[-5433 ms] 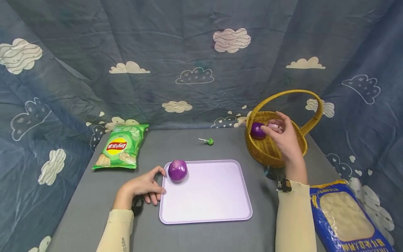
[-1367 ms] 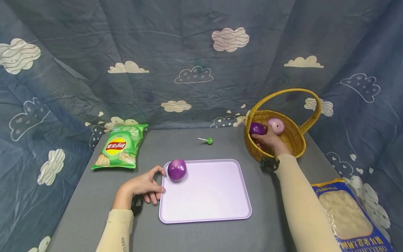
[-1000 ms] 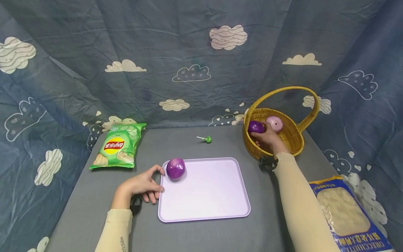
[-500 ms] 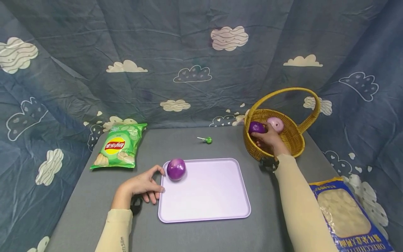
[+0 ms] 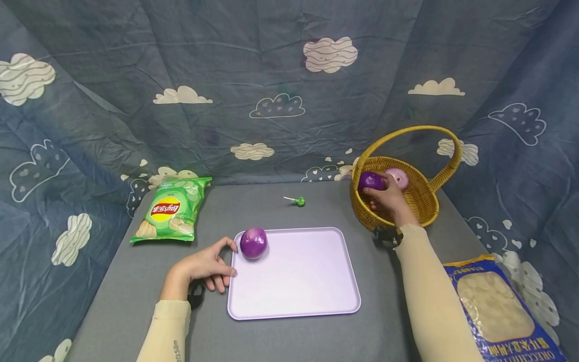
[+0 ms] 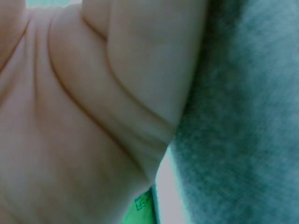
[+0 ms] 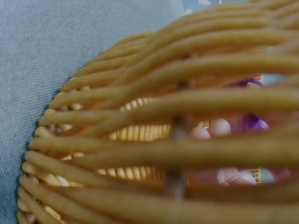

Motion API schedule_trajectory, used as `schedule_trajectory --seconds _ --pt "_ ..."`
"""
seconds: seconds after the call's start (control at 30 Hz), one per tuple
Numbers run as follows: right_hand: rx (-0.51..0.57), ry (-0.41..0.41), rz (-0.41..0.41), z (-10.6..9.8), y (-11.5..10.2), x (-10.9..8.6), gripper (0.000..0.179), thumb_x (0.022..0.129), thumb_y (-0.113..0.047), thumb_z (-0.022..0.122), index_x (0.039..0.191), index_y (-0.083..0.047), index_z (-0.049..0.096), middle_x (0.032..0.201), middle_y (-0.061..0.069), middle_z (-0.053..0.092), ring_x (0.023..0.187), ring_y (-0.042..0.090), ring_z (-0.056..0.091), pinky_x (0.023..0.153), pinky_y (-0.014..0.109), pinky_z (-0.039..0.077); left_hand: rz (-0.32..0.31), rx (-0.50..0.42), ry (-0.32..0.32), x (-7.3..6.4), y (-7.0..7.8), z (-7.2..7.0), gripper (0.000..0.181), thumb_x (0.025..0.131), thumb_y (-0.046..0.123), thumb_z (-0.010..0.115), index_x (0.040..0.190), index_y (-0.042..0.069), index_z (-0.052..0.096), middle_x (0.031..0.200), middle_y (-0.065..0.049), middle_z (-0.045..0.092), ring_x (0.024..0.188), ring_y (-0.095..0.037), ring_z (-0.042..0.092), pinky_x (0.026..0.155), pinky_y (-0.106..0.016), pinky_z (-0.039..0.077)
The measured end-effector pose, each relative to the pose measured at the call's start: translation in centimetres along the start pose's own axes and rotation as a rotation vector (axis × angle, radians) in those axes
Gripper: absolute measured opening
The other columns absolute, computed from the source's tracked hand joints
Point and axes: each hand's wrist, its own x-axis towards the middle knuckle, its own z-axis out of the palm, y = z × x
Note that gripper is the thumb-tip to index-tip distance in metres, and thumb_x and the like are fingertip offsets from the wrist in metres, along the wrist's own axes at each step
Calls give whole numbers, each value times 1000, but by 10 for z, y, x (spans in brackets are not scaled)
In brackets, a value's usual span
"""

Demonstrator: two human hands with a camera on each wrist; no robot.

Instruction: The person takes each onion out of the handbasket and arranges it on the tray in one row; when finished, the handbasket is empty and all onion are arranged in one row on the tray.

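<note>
My right hand [image 5: 390, 196] reaches inside the wicker basket [image 5: 364, 215] at the right and grips a glossy, round purple onion [image 5: 370, 181] by its near side. Right behind the fingers lies a pale pink round thing [image 5: 400, 178] with a small dimple. Through the basket's weave in the right wrist view, fingertips [image 7: 219, 127] show against the purple skin. My left hand [image 5: 201, 266] rests at the left rim of the lilac tray [image 5: 298, 274], thumb and forefinger touching the edge, fingers relaxed. Another purple onion [image 5: 254, 243] sits in the tray's far left corner.
A green bag of chips [image 5: 172, 210] lies at the far left. Beyond the tray is a green lollipop [image 5: 298, 201]. By the right forearm lies a blue bag of pasta [image 5: 497, 306]. The basket's tall handle [image 5: 409, 131] arches over the right hand.
Five seconds ago my right hand held the pink round thing over the basket; now that lies inside and the hand grips the purple onion, which has just risen slightly. My left hand stays put.
</note>
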Motion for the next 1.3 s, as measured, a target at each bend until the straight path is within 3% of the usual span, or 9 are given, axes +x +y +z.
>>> schedule_trajectory --seconds 0.27,0.43,0.6,0.87,1.13,1.3 --pt "89 39 -9 -3 -18 -19 95 100 -13 73 168 -11 8 163 32 27 66 12 66 71 34 67 0 -1 4 1 1 0 59 96 17 77 136 15 34 71 -6 74 53 -13 71 46 -24 54" --pt "55 113 -73 -4 -11 -17 90 100 -15 74 167 -12 14 154 30 33 65 8 64 64 29 64 -3 1 4 2 -1 -1 59 96 17 77 136 14 34 71 -6 74 54 -13 71 46 -24 54" --pt "45 158 -91 -8 -6 -18 91 99 -21 76 167 -18 17 162 28 29 69 9 65 64 26 62 -3 2 5 1 -1 -2 58 97 18 77 136 15 34 72 -6 74 54 -14 72 46 -24 54" --pt "7 185 -109 -10 -15 -44 92 98 -29 77 168 -18 19 162 25 32 71 8 62 65 25 61 -10 2 6 0 0 -2 59 97 19 77 137 15 34 72 -6 74 54 -14 72 46 -24 55" --pt "-47 105 -142 -7 -45 -94 90 100 -30 75 167 -14 18 141 20 47 77 9 61 68 27 61 -2 9 8 0 1 -2 57 97 18 76 135 14 35 71 -5 74 54 -14 72 46 -24 54" --pt "-85 -27 -192 -1 -41 -101 84 101 -32 74 165 -22 20 147 21 45 81 11 62 70 26 60 0 10 6 0 1 -2 57 97 18 76 135 14 35 71 -5 74 54 -13 72 46 -24 54"
